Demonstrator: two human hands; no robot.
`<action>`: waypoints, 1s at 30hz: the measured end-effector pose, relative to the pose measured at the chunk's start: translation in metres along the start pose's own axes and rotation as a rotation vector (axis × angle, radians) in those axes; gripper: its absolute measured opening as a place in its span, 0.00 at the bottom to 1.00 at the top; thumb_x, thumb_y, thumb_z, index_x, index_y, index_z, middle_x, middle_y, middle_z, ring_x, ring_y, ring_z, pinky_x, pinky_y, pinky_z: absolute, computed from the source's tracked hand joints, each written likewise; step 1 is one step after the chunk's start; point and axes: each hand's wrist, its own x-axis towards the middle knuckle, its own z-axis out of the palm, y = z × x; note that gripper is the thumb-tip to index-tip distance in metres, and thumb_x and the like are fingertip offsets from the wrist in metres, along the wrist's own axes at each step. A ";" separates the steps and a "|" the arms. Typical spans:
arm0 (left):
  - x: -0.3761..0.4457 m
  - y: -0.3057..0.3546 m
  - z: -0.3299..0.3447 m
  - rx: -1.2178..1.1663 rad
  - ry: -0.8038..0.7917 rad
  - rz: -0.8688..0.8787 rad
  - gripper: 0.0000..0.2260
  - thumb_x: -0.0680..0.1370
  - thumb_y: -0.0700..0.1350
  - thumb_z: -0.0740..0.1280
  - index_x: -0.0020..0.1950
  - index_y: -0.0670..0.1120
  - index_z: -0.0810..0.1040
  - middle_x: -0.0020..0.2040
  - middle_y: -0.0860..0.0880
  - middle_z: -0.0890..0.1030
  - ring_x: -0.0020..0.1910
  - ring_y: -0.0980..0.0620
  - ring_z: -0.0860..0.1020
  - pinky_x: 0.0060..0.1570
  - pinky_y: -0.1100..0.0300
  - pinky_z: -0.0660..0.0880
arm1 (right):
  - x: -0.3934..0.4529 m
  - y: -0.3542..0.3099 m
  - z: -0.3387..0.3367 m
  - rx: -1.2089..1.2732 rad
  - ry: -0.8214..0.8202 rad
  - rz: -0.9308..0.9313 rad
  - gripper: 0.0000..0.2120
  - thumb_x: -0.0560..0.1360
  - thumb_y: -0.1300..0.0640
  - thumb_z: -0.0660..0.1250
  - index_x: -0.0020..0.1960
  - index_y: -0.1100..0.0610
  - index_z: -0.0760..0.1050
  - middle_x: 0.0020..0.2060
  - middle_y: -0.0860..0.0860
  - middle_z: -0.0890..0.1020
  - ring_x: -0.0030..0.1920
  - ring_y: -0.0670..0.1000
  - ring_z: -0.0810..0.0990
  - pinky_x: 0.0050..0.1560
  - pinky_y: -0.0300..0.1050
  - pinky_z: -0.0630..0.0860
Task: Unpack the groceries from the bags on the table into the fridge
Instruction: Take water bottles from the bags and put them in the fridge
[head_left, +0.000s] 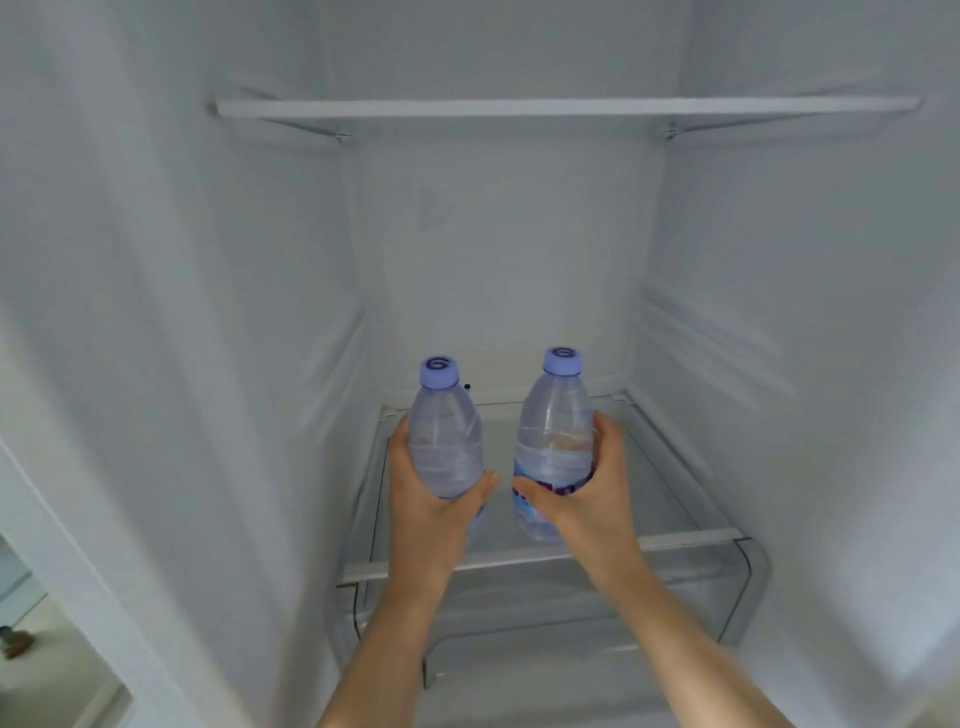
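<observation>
Two clear water bottles with pale purple caps, both upright, are held over the glass shelf (675, 467) inside the fridge (519, 234). Whether their bases touch the shelf cannot be told; hands and bottle bodies cover the bases.

Left bottle (444, 441): above the shelf's left half. The left hand (428, 499) grips it round the lower body, thumb curled across the front, fingers wrapped behind.

Right bottle (556, 431): above the shelf's middle, just beside the left bottle but apart from it. It has a blue and red label low on its body. The right hand (592, 493) grips it at the label, thumb across the front, fingers curled round the right side.

The two thumbs point toward each other, tips close, not touching.

Both forearms pass over the shelf's white front rail (691, 538). Below the shelf sits a clear drawer (737, 582). Well above the shelf is an upper shelf (519, 108), with a white front edge. White ribbed side walls flank the shelf.
</observation>
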 end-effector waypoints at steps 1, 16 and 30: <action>0.002 -0.002 0.000 0.009 -0.010 0.009 0.38 0.65 0.37 0.80 0.64 0.61 0.65 0.60 0.55 0.75 0.55 0.64 0.76 0.48 0.74 0.72 | 0.001 0.002 0.002 -0.005 -0.004 -0.012 0.38 0.61 0.70 0.79 0.65 0.56 0.64 0.53 0.46 0.76 0.50 0.41 0.79 0.48 0.32 0.76; 0.011 -0.026 0.004 0.165 -0.012 -0.034 0.43 0.65 0.38 0.80 0.72 0.58 0.62 0.62 0.62 0.72 0.61 0.63 0.73 0.57 0.63 0.71 | 0.012 0.016 0.013 -0.196 -0.056 -0.005 0.36 0.66 0.61 0.78 0.67 0.48 0.63 0.55 0.46 0.76 0.53 0.41 0.77 0.46 0.26 0.74; 0.121 -0.083 0.025 0.234 0.231 -0.009 0.38 0.62 0.32 0.77 0.69 0.47 0.68 0.58 0.49 0.78 0.55 0.48 0.79 0.52 0.47 0.79 | 0.114 0.053 0.077 -0.132 -0.090 0.002 0.30 0.66 0.66 0.76 0.59 0.50 0.65 0.51 0.49 0.77 0.48 0.46 0.77 0.42 0.23 0.71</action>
